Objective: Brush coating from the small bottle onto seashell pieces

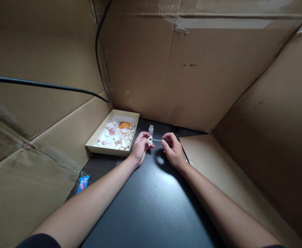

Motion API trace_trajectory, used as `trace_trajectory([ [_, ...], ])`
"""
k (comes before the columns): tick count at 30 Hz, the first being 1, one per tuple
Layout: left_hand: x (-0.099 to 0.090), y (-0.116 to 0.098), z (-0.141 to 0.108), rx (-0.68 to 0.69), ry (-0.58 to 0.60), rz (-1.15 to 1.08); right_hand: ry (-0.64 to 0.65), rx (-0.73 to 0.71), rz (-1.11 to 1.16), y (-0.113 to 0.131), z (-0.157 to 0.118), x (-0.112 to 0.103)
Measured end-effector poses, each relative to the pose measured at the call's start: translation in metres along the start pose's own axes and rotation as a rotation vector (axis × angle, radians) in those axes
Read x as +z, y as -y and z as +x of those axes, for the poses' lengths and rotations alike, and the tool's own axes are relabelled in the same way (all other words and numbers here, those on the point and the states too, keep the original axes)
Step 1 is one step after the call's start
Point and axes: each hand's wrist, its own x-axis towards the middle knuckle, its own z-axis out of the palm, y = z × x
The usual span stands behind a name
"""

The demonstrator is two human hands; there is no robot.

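In the middle of the frame, the left hand [140, 147] pinches a small shell [150, 141]. The right hand [173, 150] pinches a thin stick [157, 140]. The stick seems at work on the shell; the next move needs steady fingers.

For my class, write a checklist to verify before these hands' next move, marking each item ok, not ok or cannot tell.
1. Small whitish shell held by the left hand: ok, in its fingers.
2. Thin tool held by the right hand: ok.
3. Tool touching shell: cannot tell, too small.
4. Small bottle upright: ok, beyond the hands.
5. Loose shells inside the shallow tray: ok.
6. Blue packet put away: not ok, beside the left forearm.
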Motion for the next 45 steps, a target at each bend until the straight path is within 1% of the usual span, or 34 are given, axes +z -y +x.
trace_trajectory([
  [4, 0.0001, -0.0002, 0.0001, 0.004, 0.003, 0.014, -0.043, -0.029, -0.050, -0.0006, 0.0000, 0.0002],
  [9, -0.0004, -0.0004, 0.0004, 0.000, 0.001, 0.011, -0.006, -0.012, -0.012, -0.0019, -0.0002, 0.0004],
  [13, -0.0004, -0.0005, 0.0006, 0.005, 0.003, 0.013, -0.062, -0.037, -0.042, -0.0023, 0.0000, 0.0006],
  [17, -0.0003, -0.0006, 0.0007, -0.002, -0.002, 0.006, -0.009, -0.010, 0.003, -0.0015, 0.0000, 0.0005],
  [21, -0.0004, -0.0004, 0.0007, 0.003, 0.000, 0.009, -0.045, -0.029, -0.032, -0.0010, -0.0003, 0.0006],
  [25, -0.0003, 0.0001, 0.0006, 0.000, -0.001, 0.008, -0.004, -0.011, 0.005, -0.0010, -0.0004, 0.0007],
  [30, -0.0010, 0.0005, 0.0006, -0.002, 0.003, 0.007, -0.050, -0.038, -0.020, -0.0004, -0.0003, 0.0008],
  [34, -0.0015, 0.0017, 0.0016, -0.007, 0.006, -0.007, -0.011, -0.017, 0.020, -0.0003, -0.0004, 0.0007],
  [38, -0.0017, 0.0039, 0.0030, 0.040, 0.025, -0.015, -0.059, -0.031, -0.007, -0.0003, -0.0005, 0.0005],
  [42, -0.0024, 0.0049, 0.0035, 0.053, 0.038, -0.001, -0.014, -0.006, 0.040, -0.0006, -0.0007, 0.0004],
  [45, -0.0029, 0.0048, 0.0033, 0.044, 0.038, -0.002, -0.047, -0.018, -0.017, -0.0013, -0.0004, 0.0004],
])
